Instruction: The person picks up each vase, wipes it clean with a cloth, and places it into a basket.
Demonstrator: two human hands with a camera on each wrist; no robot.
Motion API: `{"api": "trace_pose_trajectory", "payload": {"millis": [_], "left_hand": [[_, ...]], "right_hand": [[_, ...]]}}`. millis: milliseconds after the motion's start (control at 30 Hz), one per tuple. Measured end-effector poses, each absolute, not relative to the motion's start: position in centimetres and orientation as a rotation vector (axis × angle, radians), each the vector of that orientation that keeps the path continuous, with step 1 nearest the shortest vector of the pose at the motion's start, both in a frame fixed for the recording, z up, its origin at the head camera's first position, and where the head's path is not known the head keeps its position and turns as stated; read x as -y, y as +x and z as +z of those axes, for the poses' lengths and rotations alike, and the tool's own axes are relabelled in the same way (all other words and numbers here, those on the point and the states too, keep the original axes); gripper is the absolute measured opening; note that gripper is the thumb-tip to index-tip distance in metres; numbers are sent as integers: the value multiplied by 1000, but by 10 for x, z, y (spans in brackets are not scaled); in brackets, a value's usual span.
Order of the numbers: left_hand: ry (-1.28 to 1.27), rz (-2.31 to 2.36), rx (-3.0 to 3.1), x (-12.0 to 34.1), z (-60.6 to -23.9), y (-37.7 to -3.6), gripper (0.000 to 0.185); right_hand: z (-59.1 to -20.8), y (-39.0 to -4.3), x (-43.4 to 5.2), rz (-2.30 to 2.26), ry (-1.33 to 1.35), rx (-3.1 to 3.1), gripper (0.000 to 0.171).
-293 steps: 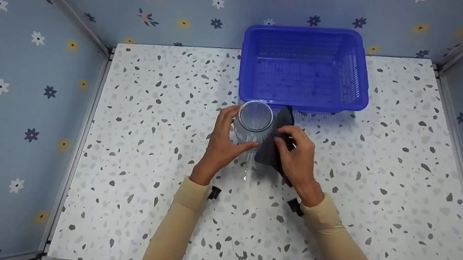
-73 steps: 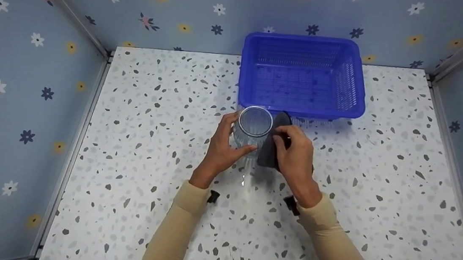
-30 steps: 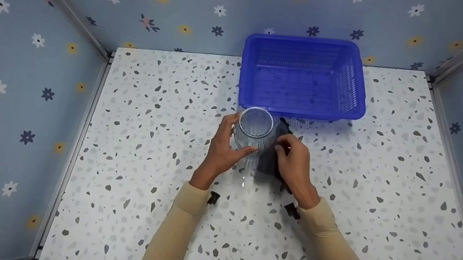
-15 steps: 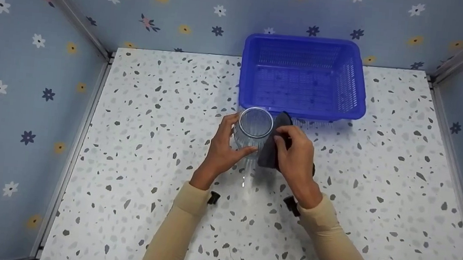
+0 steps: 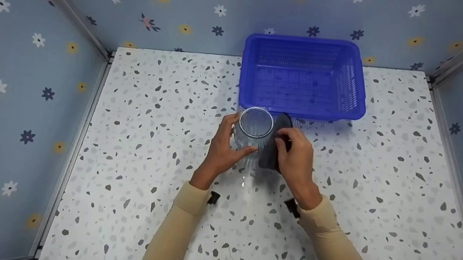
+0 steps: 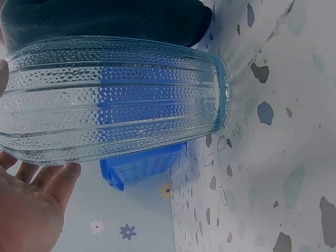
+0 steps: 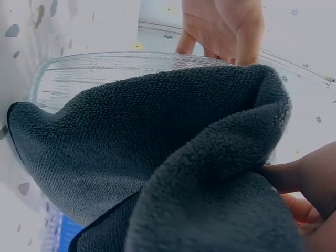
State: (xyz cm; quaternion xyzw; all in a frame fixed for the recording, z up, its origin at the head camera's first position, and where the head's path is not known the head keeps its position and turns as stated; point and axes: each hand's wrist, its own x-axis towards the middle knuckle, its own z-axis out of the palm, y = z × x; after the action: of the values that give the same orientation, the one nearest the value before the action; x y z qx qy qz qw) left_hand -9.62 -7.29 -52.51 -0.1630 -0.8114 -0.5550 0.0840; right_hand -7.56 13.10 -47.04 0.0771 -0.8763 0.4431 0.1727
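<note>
A clear ribbed glass vase (image 5: pixel 251 142) with a round rim stands upright on the speckled table. My left hand (image 5: pixel 221 148) holds it from the left, thumb on the near side and fingers round the far side. In the left wrist view the dimpled vase (image 6: pixel 131 100) has its base on the table. My right hand (image 5: pixel 299 157) pinches a dark grey cloth (image 5: pixel 269 155) against the vase's right side. The cloth (image 7: pixel 121 131) hangs in folds in the right wrist view, covering much of the vase and part of my right fingers.
A blue perforated plastic basket (image 5: pixel 301 114) stands just behind the vase, close to the back wall. Flower-patterned panels (image 5: pixel 24 118) enclose the table (image 5: pixel 150 139) at the left, back and right.
My right hand and the cloth shift up and down along the vase's right side; they are farther from me than one second ago. My left hand and the vase stay put.
</note>
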Motion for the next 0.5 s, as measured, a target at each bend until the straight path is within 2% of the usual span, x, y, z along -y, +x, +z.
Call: {"api": "trace_pose_trajectory", "payload": {"millis": [500], "left_hand": [[-499,-1674,2406,72,-525,-96,85]], "right_hand": [[-509,-77,-136,1283,119,2598,11]]}}
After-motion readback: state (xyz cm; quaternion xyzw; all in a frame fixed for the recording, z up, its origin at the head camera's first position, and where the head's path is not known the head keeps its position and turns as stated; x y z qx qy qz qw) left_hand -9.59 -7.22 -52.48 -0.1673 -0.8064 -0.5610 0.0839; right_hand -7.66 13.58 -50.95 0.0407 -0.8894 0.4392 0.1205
